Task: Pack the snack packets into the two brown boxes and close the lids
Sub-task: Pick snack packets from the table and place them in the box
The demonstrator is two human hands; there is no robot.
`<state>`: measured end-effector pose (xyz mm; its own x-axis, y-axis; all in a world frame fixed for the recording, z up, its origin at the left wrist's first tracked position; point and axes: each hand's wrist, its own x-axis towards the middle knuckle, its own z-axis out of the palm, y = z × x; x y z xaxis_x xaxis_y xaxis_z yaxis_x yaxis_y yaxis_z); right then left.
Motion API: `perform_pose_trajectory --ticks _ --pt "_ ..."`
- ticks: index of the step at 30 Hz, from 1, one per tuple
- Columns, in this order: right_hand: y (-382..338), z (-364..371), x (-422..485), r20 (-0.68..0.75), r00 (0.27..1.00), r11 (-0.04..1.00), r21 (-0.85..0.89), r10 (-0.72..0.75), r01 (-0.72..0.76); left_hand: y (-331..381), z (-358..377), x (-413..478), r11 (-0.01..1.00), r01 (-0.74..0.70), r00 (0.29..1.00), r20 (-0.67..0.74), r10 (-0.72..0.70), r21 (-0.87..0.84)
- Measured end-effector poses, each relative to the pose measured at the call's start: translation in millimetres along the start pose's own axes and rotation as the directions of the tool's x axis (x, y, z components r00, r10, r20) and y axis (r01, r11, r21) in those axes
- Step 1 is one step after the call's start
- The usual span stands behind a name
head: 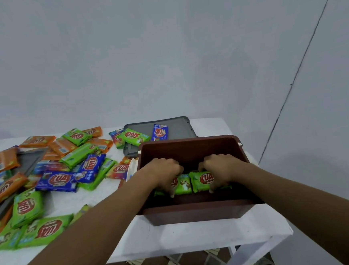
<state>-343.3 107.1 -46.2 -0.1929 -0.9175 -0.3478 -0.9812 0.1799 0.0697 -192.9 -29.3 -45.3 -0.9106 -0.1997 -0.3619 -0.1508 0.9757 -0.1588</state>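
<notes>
An open brown box stands on the white table at the right. Both my hands are inside it. My left hand presses on a green snack packet lying in the box. My right hand grips a second green packet beside the first. Many loose packets lie on the table to the left: green, blue and orange. A grey lid lies flat behind the box with a blue packet and a green packet on it.
A second grey lid lies at the left, partly under packets. A white object sticks out at the box's left side. The table's front edge and right corner are close to the box. A pale wall rises behind.
</notes>
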Motion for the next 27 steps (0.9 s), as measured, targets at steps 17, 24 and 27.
perform_pose_trajectory --ticks 17,24,27 --pt "-2 -9 -5 -0.011 0.994 0.993 0.020 0.113 -0.113 -1 -9 -10 0.992 0.091 0.995 0.020 -0.093 0.091" --pt "-15 -35 -1 -0.259 0.961 0.985 0.162 0.099 -0.057 -46 -1 -57 1.000 0.015 0.907 -0.421 -0.019 -0.011" --pt "-48 -50 7 -0.364 0.928 0.960 0.279 0.081 0.026 -77 17 -96 0.998 0.019 0.843 -0.536 -0.048 -0.060"
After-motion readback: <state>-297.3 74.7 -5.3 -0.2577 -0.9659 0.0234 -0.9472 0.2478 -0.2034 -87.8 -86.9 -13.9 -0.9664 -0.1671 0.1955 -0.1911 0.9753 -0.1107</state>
